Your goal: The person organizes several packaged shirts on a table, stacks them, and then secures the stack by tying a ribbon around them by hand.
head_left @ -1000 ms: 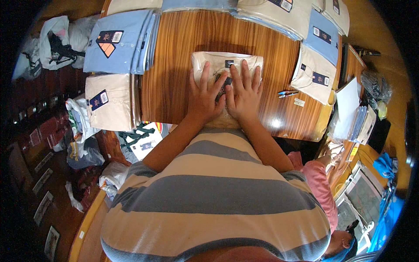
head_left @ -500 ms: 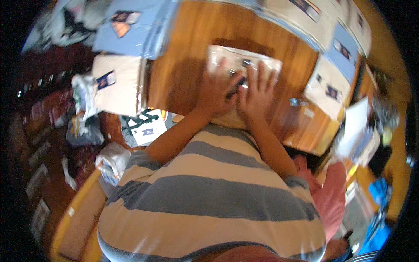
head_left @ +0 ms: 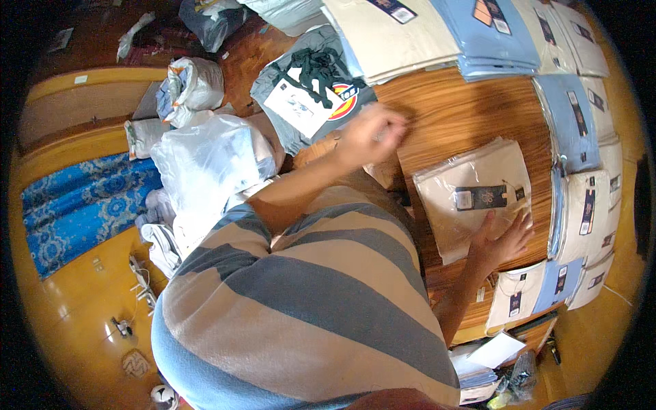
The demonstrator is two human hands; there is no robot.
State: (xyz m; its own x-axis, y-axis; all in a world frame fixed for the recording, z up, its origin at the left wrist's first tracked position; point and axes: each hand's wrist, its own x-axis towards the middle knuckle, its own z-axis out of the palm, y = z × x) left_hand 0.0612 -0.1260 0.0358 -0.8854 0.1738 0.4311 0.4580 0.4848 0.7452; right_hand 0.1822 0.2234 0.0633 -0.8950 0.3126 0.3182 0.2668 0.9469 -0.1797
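Observation:
A cream folded garment in a clear plastic sleeve (head_left: 471,232) lies on the wooden table, a dark hang tag (head_left: 482,197) across its middle. Spread fingers show on my right hand (head_left: 502,239), which rests at the near right edge of this package and grips nothing. My left hand (head_left: 374,135) is off to the left, above the table's left edge, its fingers smeared by motion. Close behind it is a grey bag (head_left: 301,137) with dark cords and a white card (head_left: 298,108) on top.
Stacks of bagged cream garments (head_left: 389,42) and blue garments (head_left: 497,35) line the table's far and right sides. White plastic bags (head_left: 205,154) crowd the left, near a blue patterned cloth (head_left: 89,205) on the floor. Papers (head_left: 495,350) lie at lower right.
My view has turned to the left. Both hands were flat on the package; my left hand has come away from it toward the left, and my right hand has slid to its edge.

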